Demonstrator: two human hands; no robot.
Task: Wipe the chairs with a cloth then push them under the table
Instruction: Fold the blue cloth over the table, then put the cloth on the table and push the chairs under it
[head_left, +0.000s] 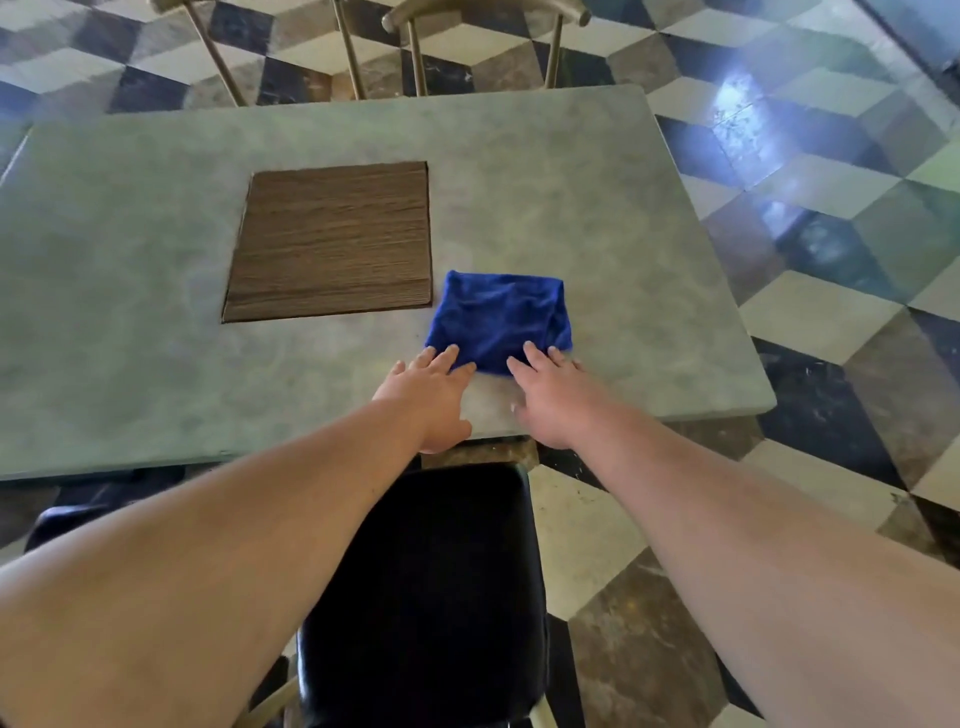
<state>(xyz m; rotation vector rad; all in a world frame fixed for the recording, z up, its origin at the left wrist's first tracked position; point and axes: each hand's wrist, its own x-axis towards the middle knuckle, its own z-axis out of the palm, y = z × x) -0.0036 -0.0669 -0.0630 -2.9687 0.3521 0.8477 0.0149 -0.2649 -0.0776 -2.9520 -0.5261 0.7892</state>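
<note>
Black chair seat directly below my forearms, partly out from grey table. Left hand flat, fingers spread, tips on near edge of folded blue cloth. Right hand same, just beside left. Wood inlay panel beyond left hand. Far chairs opposite.

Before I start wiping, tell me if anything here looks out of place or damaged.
Nothing looks damaged or spilled. The blue cloth lies folded on the table, both hands resting open at its near edge. The black chair in front of you stands pulled out from the table, not yet pushed under.
</note>
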